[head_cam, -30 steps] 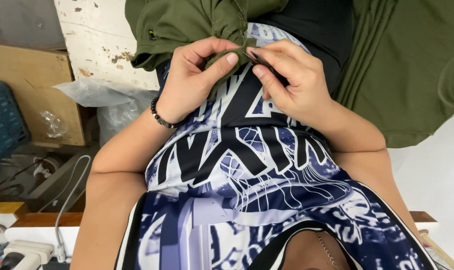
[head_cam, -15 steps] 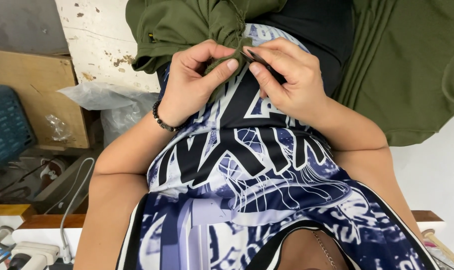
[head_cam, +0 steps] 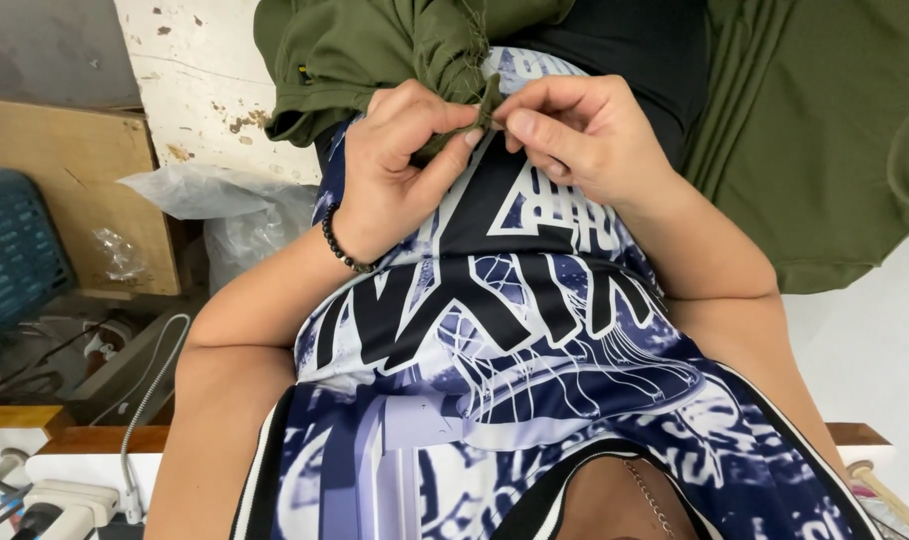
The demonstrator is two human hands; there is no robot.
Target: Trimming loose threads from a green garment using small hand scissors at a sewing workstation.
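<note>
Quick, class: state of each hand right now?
Left hand: closed, pinching the gathered edge of the olive-green garment.
Right hand: closed, fingertips pinching the same green fabric edge.

1 view | head-worn | faces steeply down own torso | close range
</note>
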